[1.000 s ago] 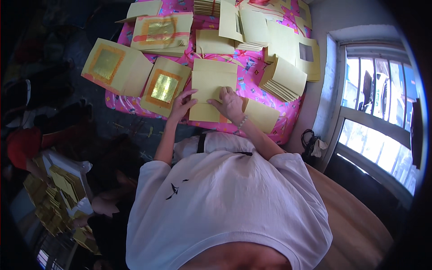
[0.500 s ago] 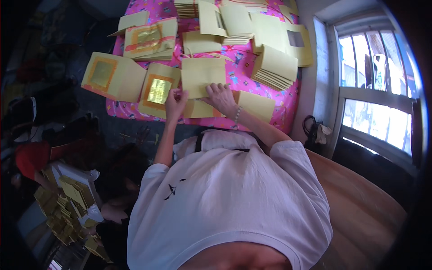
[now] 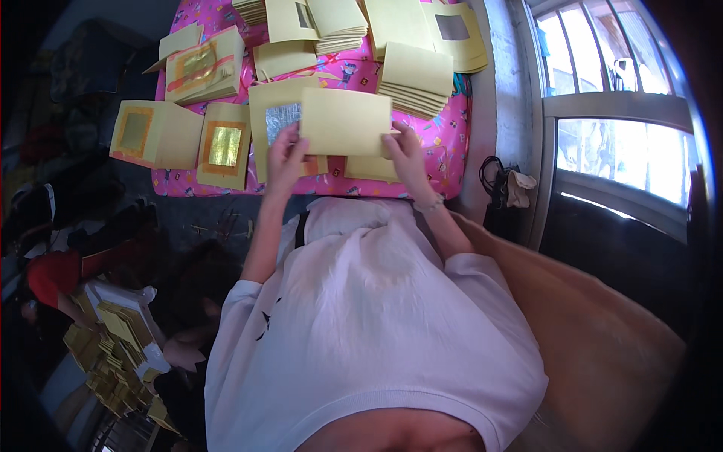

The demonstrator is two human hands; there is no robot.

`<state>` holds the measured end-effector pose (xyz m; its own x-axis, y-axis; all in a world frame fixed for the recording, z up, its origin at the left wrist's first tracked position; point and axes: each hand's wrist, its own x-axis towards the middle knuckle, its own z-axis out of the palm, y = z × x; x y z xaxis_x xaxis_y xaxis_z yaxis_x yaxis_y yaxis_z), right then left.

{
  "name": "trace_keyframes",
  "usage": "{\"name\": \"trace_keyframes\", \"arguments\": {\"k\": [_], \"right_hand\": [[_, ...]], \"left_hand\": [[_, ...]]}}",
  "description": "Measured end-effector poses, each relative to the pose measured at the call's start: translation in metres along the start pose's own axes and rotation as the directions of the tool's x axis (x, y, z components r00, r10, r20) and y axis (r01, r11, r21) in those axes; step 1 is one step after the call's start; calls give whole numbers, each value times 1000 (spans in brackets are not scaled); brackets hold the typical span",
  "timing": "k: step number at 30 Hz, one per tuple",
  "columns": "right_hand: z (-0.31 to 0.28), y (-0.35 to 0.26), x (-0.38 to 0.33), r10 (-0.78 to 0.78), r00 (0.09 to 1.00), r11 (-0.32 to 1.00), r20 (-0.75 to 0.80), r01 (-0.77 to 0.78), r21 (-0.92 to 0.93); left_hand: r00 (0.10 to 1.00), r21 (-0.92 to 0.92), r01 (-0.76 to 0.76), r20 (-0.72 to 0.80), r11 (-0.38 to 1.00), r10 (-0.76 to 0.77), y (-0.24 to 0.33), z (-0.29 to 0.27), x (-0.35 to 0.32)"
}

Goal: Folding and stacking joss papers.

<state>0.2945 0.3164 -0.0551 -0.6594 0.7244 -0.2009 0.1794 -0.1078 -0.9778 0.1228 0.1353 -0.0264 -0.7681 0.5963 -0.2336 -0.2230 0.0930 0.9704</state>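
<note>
My left hand (image 3: 284, 160) pinches the lower left edge of a pale yellow paper sheet (image 3: 346, 120), and my right hand (image 3: 407, 154) grips its right edge. The sheet is held level above the table. Behind it lies another yellow sheet bearing a silver foil patch (image 3: 282, 123), partly covered by the held one. To the left lies a yellow sheet with a gold foil square (image 3: 225, 145) framed in orange. More yellow paper (image 3: 370, 168) shows below the held sheet, between my hands.
A pink patterned cloth (image 3: 444, 162) covers the table. Stacks of yellow paper (image 3: 414, 79) stand toward the back, beside a bundle with gold foil (image 3: 197, 63). A barred window (image 3: 621, 135) is on the right. At lower left, people work by piled yellow paper (image 3: 113, 369).
My hands have spread apart and now lift a sheet by its two sides. A silver-patched sheet has come into sight behind it. The view has shifted, moving the table leftward in the picture.
</note>
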Motion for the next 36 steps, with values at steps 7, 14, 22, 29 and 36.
{"name": "trace_keyframes", "arguments": {"k": [7,14,22,29,36], "right_hand": [[-70,52,-31,16,996,966,-89,-38,-254],[-66,69,-30,-11,995,857,-100,-42,-514],[-63,87,-28,-34,995,813,-97,-29,-582],[-46,87,-26,-88,985,577,-147,-70,-814],[-46,73,-26,-121,985,537,-124,-41,-843]], "left_hand": [[988,368,-26,150,930,-32,-68,72,-10],[979,697,-203,145,688,142,-100,79,-8],[987,779,-159,147,607,70,-127,80,-5],[983,869,9,82,496,-162,-116,89,-6],[987,934,-156,131,323,98,-95,100,-19]]}}
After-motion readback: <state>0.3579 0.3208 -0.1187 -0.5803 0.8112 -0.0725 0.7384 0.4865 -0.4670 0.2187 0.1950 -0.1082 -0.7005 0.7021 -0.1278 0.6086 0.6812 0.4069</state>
